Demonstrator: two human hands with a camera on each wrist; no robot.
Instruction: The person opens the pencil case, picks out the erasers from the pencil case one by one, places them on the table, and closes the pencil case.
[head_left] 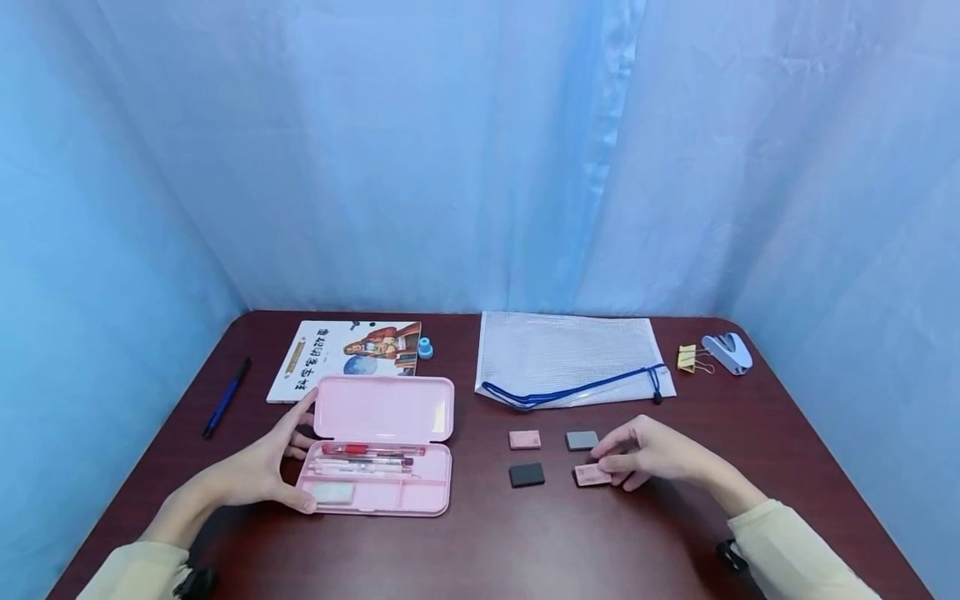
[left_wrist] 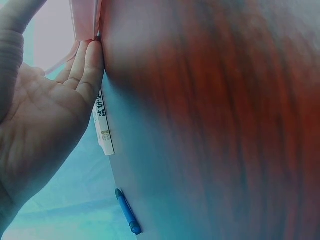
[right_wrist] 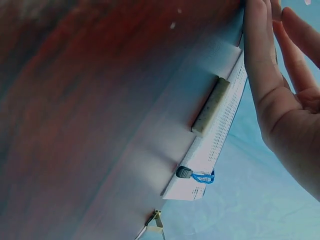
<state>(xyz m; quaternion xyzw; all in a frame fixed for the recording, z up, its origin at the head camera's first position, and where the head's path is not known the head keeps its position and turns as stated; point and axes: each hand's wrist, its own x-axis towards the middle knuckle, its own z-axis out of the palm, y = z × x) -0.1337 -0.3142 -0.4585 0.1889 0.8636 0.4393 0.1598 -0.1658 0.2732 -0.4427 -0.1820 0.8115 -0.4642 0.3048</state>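
A pink pencil case [head_left: 387, 498] lies open, its lid [head_left: 384, 408] tipped back. My left hand [head_left: 251, 467] holds its left side, thumb at the front corner and fingers behind near the hinge; in the left wrist view those fingers [left_wrist: 90, 70] press against the case. Inside are several pens [head_left: 363, 462] and a whitish eraser [head_left: 333, 493]. My right hand [head_left: 648, 454] pinches the right end of a pink eraser [head_left: 591, 475] low over the table. Near it lie a grey eraser [head_left: 582, 440], a black eraser [head_left: 527, 475] and another pink eraser [head_left: 524, 439].
Behind the case lies an illustrated book [head_left: 300, 367] with a small blue bottle-shaped item [head_left: 425, 347] beside it. A blue pen [head_left: 227, 398] is at far left. A white mesh bag [head_left: 562, 354] with blue cord, a yellow binder clip [head_left: 686, 358] and a light-blue stapler [head_left: 727, 353] line the back right.
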